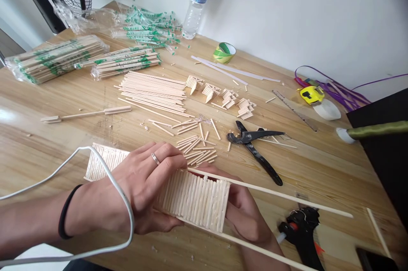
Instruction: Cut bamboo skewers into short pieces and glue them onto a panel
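My left hand (145, 186), with a ring and a black wrist band, is closed over the left part of a panel of short glued wooden sticks (197, 201). My right hand (247, 215) grips the same panel from underneath on its right side. Two long thin sticks (287, 196) run along the panel's top and bottom edges and reach out to the right. A second stick panel (103, 162) lies flat on the table behind my left wrist.
Black cutting pliers (255, 145) lie right of centre. A black glue gun (302, 230) rests at the front right. Loose and cut sticks (156, 92), wrapped chopstick bundles (57, 58), a water bottle (197, 1), tape (224, 52), a tape measure (310, 94) and a white cable (105, 169) surround them.
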